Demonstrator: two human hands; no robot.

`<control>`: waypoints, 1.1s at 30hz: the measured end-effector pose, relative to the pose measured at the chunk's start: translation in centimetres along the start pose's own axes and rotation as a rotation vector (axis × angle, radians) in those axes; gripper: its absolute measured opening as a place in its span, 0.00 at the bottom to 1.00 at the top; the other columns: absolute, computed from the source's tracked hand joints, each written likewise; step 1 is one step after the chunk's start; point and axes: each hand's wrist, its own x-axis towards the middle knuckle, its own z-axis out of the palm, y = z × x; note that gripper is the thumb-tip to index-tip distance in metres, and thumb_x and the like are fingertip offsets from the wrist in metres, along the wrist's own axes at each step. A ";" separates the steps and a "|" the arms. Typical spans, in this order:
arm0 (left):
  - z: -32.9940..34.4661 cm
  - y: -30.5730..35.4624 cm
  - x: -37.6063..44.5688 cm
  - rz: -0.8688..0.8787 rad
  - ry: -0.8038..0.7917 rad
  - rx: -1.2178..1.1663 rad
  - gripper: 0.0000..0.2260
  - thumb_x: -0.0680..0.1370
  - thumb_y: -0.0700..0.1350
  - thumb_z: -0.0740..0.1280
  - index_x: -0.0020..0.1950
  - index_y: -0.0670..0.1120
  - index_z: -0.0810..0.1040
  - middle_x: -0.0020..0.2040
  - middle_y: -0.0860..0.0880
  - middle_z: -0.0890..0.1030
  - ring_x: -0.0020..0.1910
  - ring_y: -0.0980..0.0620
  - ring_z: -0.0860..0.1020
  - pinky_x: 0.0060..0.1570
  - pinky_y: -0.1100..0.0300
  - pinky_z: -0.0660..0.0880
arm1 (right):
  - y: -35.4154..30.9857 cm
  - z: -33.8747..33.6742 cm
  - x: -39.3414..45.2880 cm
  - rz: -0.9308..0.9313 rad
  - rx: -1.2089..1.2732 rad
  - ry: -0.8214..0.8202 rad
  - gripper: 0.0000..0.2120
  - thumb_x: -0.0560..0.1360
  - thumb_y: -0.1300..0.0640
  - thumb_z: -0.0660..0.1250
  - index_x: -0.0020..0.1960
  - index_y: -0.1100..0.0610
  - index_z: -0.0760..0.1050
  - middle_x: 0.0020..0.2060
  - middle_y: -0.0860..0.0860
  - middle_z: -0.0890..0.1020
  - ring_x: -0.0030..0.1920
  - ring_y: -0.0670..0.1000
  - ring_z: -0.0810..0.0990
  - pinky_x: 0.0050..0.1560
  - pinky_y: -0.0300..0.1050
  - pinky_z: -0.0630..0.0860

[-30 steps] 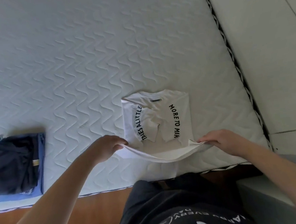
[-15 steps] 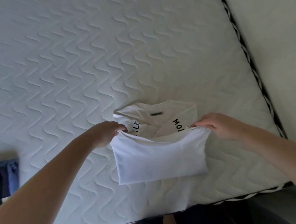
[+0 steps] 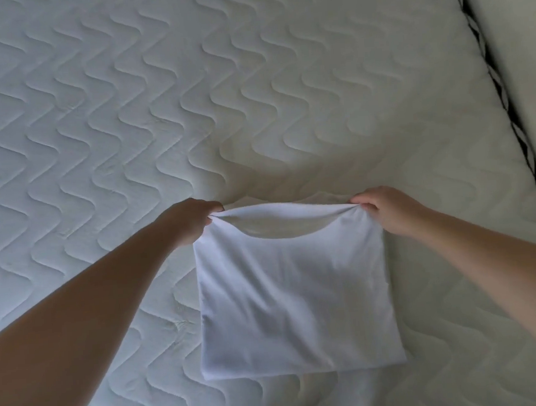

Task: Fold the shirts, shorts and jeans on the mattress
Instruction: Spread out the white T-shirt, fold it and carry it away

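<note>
A white t-shirt (image 3: 296, 302) lies on the quilted white mattress (image 3: 159, 115), folded in half into a near-square with its plain back facing up. My left hand (image 3: 192, 220) pinches the far left corner of the folded-over hem. My right hand (image 3: 384, 209) pinches the far right corner. The hem edge between my hands sags a little and is lifted slightly off the layer beneath. The printed lettering and collar are hidden under the fold.
The mattress's right edge with black-and-white piping (image 3: 500, 97) runs diagonally at the right, with a pale wall (image 3: 527, 26) beyond it. Bare mattress stretches far and left of the shirt.
Both hands carried the shirt's bottom hem away from me over the upper half, covering the lettering and collar. The view tilted forward, so the folded dark clothes at the left left the frame.
</note>
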 end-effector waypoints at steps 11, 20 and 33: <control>2.3 -1.7 5.2 -0.065 -0.018 -0.085 0.09 0.81 0.41 0.64 0.61 0.48 0.77 0.47 0.47 0.76 0.53 0.45 0.75 0.46 0.58 0.66 | 1.4 2.8 3.9 0.112 -0.043 0.102 0.16 0.81 0.62 0.59 0.65 0.56 0.78 0.59 0.57 0.82 0.60 0.61 0.77 0.61 0.53 0.71; 1.1 -1.6 5.6 -0.104 -0.062 0.049 0.06 0.78 0.42 0.67 0.54 0.46 0.78 0.49 0.46 0.76 0.54 0.45 0.74 0.45 0.58 0.66 | 1.4 3.1 3.6 0.132 0.090 0.255 0.12 0.78 0.63 0.66 0.60 0.59 0.79 0.55 0.58 0.82 0.58 0.59 0.78 0.57 0.46 0.69; 1.5 0.3 6.6 -0.097 -0.115 0.031 0.21 0.72 0.60 0.72 0.60 0.51 0.75 0.54 0.53 0.76 0.59 0.47 0.74 0.56 0.52 0.67 | 0.0 2.1 7.1 0.092 -0.247 -0.092 0.16 0.71 0.41 0.73 0.40 0.51 0.71 0.41 0.49 0.76 0.51 0.57 0.77 0.45 0.46 0.63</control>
